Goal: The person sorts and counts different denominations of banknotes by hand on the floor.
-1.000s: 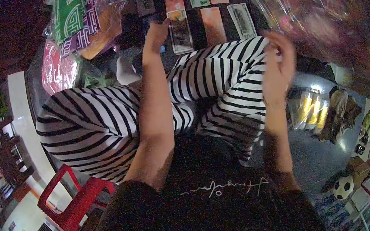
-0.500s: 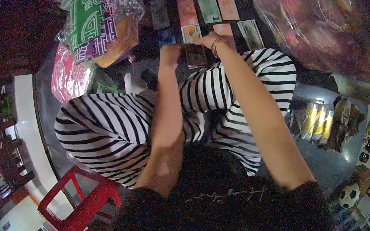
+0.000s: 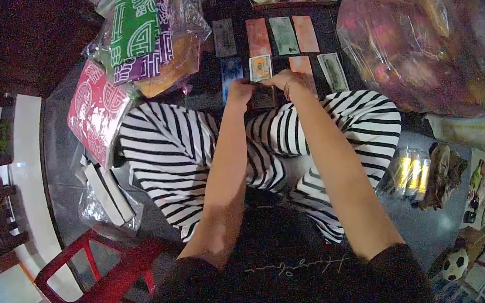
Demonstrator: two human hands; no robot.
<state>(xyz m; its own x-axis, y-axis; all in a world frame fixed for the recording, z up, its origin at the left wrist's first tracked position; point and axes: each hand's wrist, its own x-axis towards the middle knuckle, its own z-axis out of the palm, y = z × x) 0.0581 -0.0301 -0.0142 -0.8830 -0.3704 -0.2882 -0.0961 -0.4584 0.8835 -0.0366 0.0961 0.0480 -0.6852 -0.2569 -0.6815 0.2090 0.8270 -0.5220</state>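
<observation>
1 orange-patterned banknote [image 3: 260, 67], left hand [image 3: 240, 91] and right hand [image 3: 286, 79] together over it, grip unclear

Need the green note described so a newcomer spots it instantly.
Start at the striped trousers and look beyond them to the paper notes. In the far row, on the near side of the shallow tray, the green note lies between two reddish-orange notes. Its green face sets it apart from both.
</observation>
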